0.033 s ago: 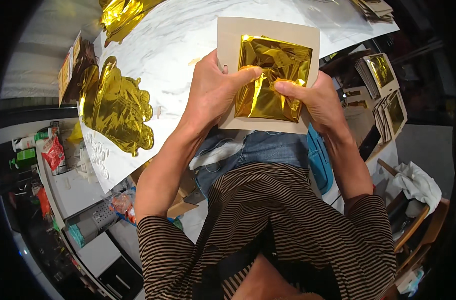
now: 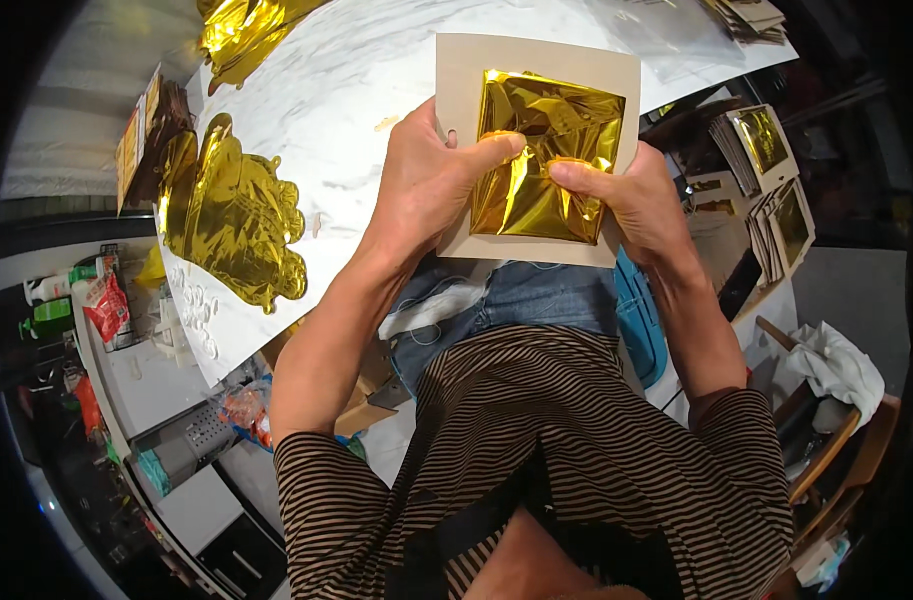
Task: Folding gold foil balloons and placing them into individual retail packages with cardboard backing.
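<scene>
Gold foil square (image 2: 542, 142), crinkled and bright, and it's right up front in the head view, framed by a beige card (image 2: 536, 54) whose border shows on all four sides! Both hands are on it. Left hand (image 2: 422, 185) on the left edge, thumb laid across the foil; right hand (image 2: 638, 205) matching it on the right, thumb pointing inward. The two thumb tips sit near each other, a strip of foil between them. Each grip is clamped on the card, thumb in front, while the other fingers are mostly hidden behind it. And the card itself? Held up over the near side of the white marbled tabletop (image 2: 346, 100), just above the blue jeans (image 2: 551, 300) on the person's lap.

Out to the left, a broad gold foil sheet (image 2: 238, 215) with a scalloped right edge lies flat, standing cards (image 2: 138, 145) just beyond it. Far left, another gold foil bundle (image 2: 244, 42), creased and shining. Swing across to the right: stacked cards (image 2: 763, 145) with a gold panel on the front one, a second card stack (image 2: 788, 232) just nearer, both leaning. Near right, a white cloth (image 2: 836, 370) hangs over a wooden chair (image 2: 861, 465).
</scene>
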Demonstrator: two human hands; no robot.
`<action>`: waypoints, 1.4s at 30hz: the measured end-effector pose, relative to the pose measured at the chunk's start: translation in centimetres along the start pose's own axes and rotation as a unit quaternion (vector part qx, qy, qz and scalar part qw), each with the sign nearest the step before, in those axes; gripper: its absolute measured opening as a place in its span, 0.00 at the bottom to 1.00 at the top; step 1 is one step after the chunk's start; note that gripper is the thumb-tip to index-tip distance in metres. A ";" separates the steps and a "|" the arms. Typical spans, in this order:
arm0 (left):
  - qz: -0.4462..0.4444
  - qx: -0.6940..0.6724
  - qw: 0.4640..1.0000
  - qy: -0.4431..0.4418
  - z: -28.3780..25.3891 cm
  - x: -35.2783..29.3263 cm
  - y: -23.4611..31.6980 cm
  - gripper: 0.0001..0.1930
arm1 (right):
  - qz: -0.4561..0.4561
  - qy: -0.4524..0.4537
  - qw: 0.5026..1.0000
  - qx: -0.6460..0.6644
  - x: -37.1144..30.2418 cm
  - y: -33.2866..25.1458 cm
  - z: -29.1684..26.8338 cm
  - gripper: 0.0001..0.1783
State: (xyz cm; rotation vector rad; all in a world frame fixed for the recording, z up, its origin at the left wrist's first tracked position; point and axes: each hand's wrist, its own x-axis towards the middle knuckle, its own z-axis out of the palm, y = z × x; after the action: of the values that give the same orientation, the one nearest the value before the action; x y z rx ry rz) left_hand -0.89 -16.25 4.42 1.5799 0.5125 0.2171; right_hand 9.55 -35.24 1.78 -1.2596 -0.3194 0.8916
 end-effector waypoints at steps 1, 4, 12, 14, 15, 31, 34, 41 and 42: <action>0.003 0.003 1.000 -0.005 0.1 0.0 0.0 0.22 | 0.012 0.004 0.999 -0.033 -0.1 -0.1 -0.2 0.25; -0.023 -0.038 0.998 -0.041 -0.1 0.1 -0.2 0.25 | -0.012 0.016 0.998 -0.056 -0.2 0.5 -0.5 0.24; -0.013 0.095 0.992 -0.076 -1.1 0.0 -0.6 0.33 | 0.008 0.008 1.000 0.016 0.0 0.6 -1.0 0.26; -0.015 0.115 0.991 -0.071 -1.0 0.2 -0.7 0.33 | 0.001 -0.008 0.998 0.062 0.2 0.9 -1.1 0.27; -0.019 0.134 0.989 -0.065 -0.9 0.3 -0.7 0.34 | -0.001 -0.008 0.998 0.061 0.2 1.0 -1.1 0.27; -0.049 0.044 0.998 -0.017 -2.0 2.8 1.5 0.32 | 0.001 0.006 0.999 0.034 0.4 1.8 -1.0 0.23; -0.031 0.038 0.998 -0.024 -1.6 3.9 1.7 0.31 | 0.001 0.006 0.998 0.055 0.9 1.0 -1.0 0.23; -0.014 0.072 0.997 0.003 -1.1 4.1 1.6 0.29 | -0.008 0.017 0.999 0.029 1.4 1.5 -1.9 0.19; -0.047 0.086 0.995 0.001 -0.9 3.7 2.7 0.28 | -0.002 0.012 1.000 0.001 1.4 1.4 -2.3 0.20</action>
State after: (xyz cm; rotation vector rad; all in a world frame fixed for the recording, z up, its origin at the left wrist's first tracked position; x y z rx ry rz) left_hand 2.46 -13.81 6.48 1.7179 0.6194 0.1055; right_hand 11.32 -35.75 -0.57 -1.2668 -0.3018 0.8737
